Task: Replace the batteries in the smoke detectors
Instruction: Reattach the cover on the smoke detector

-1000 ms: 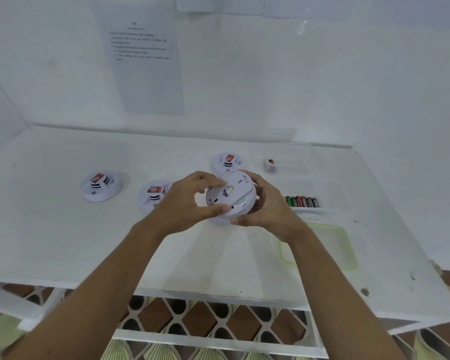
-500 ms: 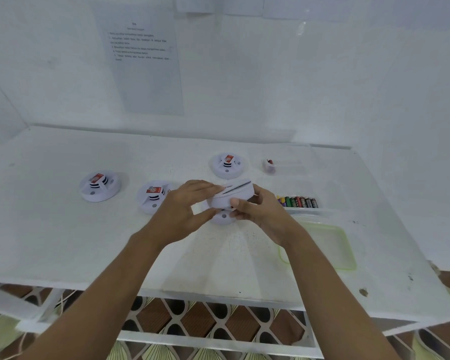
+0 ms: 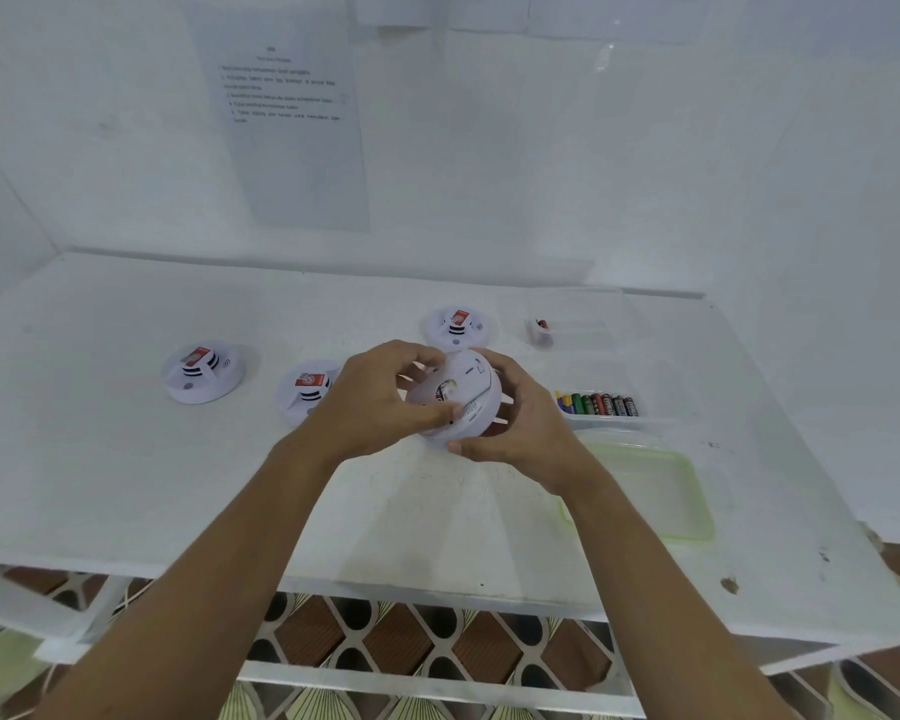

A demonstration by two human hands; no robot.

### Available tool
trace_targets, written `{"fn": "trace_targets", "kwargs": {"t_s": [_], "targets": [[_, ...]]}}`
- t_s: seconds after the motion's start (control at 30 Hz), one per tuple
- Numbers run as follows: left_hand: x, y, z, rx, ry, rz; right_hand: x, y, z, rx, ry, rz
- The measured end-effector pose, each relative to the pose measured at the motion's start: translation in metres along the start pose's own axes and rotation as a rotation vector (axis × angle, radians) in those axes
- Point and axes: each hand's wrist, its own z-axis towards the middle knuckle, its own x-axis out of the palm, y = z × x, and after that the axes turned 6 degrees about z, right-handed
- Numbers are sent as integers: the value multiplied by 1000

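Note:
A round white smoke detector (image 3: 463, 394) is held above the white table (image 3: 126, 459), tilted so its flat back faces me. My left hand (image 3: 380, 402) grips its left side, with the thumb across the lower edge. My right hand (image 3: 520, 423) grips its right side and underside. Three more white detectors lie on the table: one at the far left (image 3: 201, 371), one partly behind my left hand (image 3: 307, 389) and one behind the held one (image 3: 458, 324). Each carries a red label. A row of several batteries (image 3: 598, 404) lies in a clear tray to the right.
A clear lid with a green rim (image 3: 645, 485) lies at the front right. A small clear container (image 3: 572, 319) holding a battery stands at the back right. A printed sheet (image 3: 287, 116) hangs on the white back wall. The table's front edge is close to me.
The detector was tipped flat and lowered half a second ago; now it is tilted up again with its back facing me. Both hands kept hold of it.

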Motion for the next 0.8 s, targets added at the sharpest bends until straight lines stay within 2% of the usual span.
{"fn": "trace_targets", "kwargs": {"t_s": [0.3, 0.6, 0.8], "targets": [[4, -10, 3, -40, -94, 49, 2, 4, 4, -55, -19, -42], [-7, -5, 9, 85, 45, 30, -6, 12, 7, -73, -15, -83], [-10, -6, 12, 143, 77, 49, -6, 12, 8, -70, -6, -64]]}}
